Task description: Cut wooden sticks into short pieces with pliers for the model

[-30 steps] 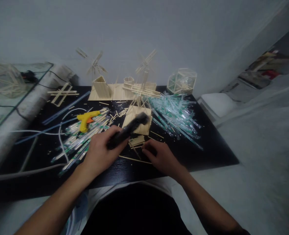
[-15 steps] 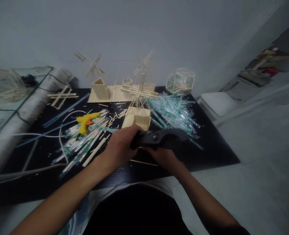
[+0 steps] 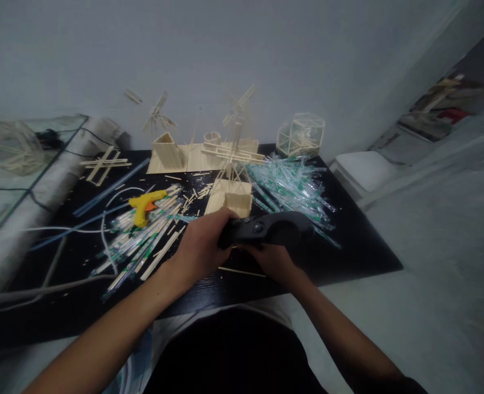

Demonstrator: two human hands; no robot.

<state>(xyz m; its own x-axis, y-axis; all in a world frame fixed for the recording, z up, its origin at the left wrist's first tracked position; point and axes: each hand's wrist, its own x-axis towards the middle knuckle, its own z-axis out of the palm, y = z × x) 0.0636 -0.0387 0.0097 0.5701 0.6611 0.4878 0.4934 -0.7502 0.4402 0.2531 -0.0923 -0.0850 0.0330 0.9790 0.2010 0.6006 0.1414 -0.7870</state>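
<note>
Evidently, the left hand [image 3: 203, 241] was wrapped around a black tool [image 3: 258, 227], held above the near part of the black table [image 3: 352, 257]. The right hand [image 3: 275, 264] was just below the tool, fingertips hidden; its grip could not be determined. A yellow glue gun [image 3: 144, 207] lay on wrapped sticks [image 3: 148, 241], left of both hands.

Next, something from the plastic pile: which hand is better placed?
Right hand, probably: nearer the plastic pile, while the left hand grips a black tool. Whether the right holds anything is unclear.
</note>
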